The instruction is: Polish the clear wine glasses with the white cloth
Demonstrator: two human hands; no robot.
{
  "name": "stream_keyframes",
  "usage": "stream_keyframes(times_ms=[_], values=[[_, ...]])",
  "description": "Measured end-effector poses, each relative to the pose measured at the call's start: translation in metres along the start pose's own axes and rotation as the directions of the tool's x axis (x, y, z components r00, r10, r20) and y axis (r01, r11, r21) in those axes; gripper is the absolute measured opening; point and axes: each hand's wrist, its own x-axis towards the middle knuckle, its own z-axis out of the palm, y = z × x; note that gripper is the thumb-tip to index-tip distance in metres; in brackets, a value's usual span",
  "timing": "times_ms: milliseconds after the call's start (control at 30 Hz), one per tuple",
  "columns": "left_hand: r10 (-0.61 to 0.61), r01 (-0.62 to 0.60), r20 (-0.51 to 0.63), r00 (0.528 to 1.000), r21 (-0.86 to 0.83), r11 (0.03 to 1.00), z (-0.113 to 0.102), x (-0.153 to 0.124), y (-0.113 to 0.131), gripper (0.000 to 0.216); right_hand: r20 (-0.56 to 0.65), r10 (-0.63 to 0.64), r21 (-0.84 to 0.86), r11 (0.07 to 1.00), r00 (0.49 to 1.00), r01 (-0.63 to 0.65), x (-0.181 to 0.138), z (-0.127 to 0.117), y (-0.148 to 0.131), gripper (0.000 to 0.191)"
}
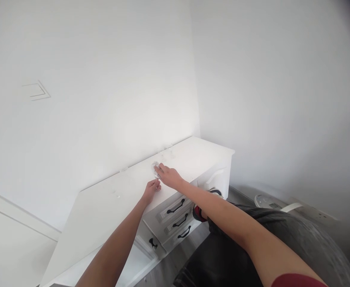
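Note:
Both my arms reach out over a white desk [103,203]. My right hand [169,176] rests on the desk top, its fingers closed on a small crumpled clear or whitish thing [156,167] that I cannot make out well. My left hand [151,189] lies just beside and below it, fingers curled together in a pinch near the desk's front edge; what it holds, if anything, is too small to see.
The desk stands in a corner between two white walls. Under its top are several white drawers with black handles [176,207]. My dark-trousered leg [252,239] and a red-and-white shoe [200,211] show below. A white power strip [312,213] lies on the grey floor at right.

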Motion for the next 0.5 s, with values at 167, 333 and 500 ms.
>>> stream_keyframes(times_ms=[167,333,500], values=[[-0.01,0.01,-0.038,0.999,-0.009,1.0,-0.001,-0.001,-0.001,0.029,0.004,-0.201,0.03,0.979,0.98,0.2,-0.001,0.008,-0.01,0.034],[-0.046,0.047,0.026,0.999,-0.007,0.999,-0.003,-0.003,0.002,0.044,-0.101,0.024,0.008,1.0,0.995,-0.023,0.0,0.019,-0.012,0.045],[-0.019,0.017,-0.04,0.999,-0.062,0.998,-0.003,-0.002,0.004,0.041,-0.142,-0.142,0.068,0.986,0.98,0.153,-0.004,0.029,-0.007,0.037]])
